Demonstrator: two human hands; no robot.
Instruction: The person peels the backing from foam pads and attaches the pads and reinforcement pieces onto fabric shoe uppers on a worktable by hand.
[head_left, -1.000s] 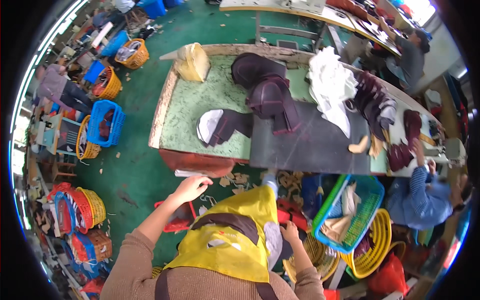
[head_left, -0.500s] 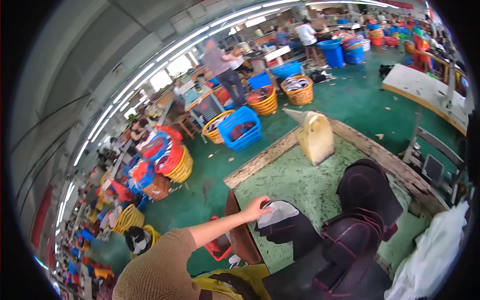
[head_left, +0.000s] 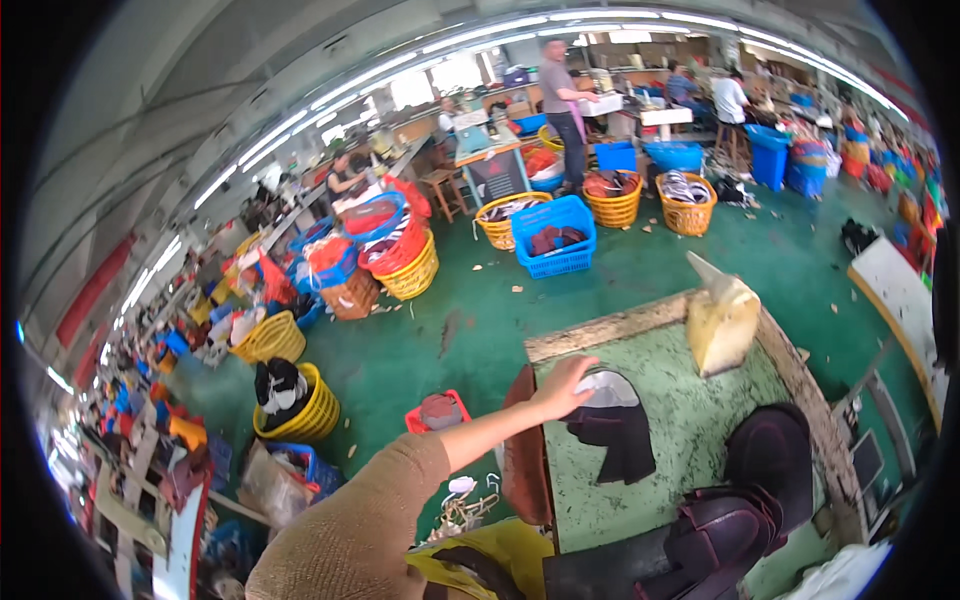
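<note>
My left hand (head_left: 566,390) reaches over the left edge of the worktable (head_left: 690,430), its fingers stretched out at the pale end of a dark fabric piece. This cut piece (head_left: 622,440), like part of a shoe upper, lies flat with its grey-white patch (head_left: 606,390) toward the far side. Whether the fingertips touch it, I cannot tell. To its right are several stacked dark shoe-upper pieces (head_left: 735,530) with reddish edges, and beyond them a rounded dark stack (head_left: 775,460). My right hand is out of view.
A yellowed plastic jug (head_left: 722,335) stands at the table's far corner. Wooden strips (head_left: 610,325) border the tabletop. A red basket (head_left: 437,412) sits on the floor to the left. Blue (head_left: 553,240) and yellow baskets (head_left: 405,270) stand farther off, where a person (head_left: 565,110) stands.
The view has swung left, so the table appears farther right. My left hand has loosened from the dark piece's pale end, and the piece now lies flatter.
</note>
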